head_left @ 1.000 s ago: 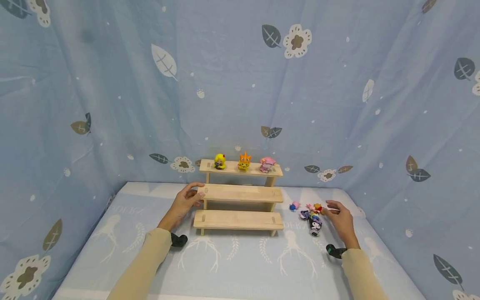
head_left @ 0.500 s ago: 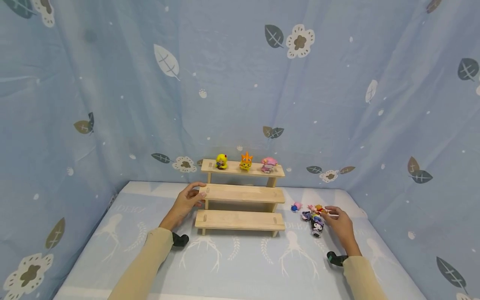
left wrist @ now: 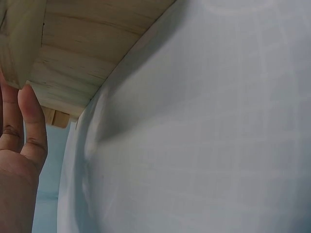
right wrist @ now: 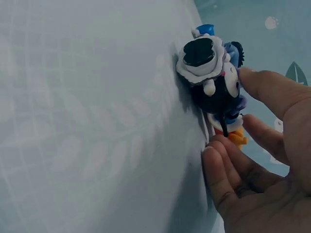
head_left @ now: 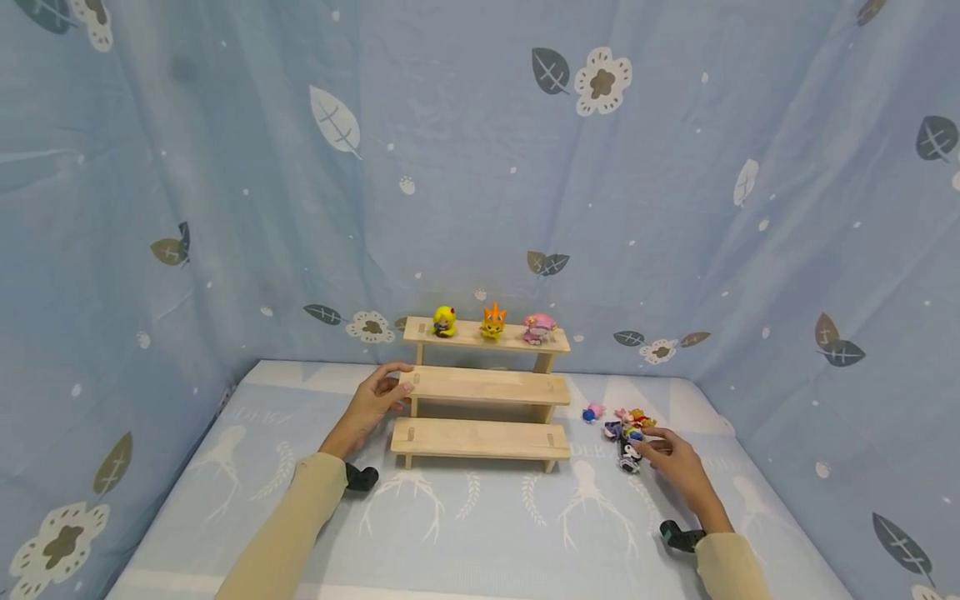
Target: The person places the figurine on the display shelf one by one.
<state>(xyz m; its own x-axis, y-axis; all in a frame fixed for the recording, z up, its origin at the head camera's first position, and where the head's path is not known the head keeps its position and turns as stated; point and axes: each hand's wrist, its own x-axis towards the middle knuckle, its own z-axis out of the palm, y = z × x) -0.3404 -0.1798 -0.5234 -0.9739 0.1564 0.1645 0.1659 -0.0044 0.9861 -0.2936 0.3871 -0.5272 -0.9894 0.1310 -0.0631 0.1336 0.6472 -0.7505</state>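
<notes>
The black-and-white figurine [right wrist: 209,94] lies just beside my right hand [head_left: 677,462], whose fingers are parted, not closed on it. Beyond my fingertips, more figurines [head_left: 613,431] wait in a cluster. My left hand [head_left: 367,408] grips the end of the wooden stand [head_left: 487,386]. Three figures [head_left: 492,323] already occupy its top tier; I judge the arranging partly done, this cluster left.

You face glossy, plastic-looking figurines [head_left: 493,325], a 3-tier shelf [head_left: 480,439] of matt, grained wood and a creased cloth backdrop [head_left: 450,175].
</notes>
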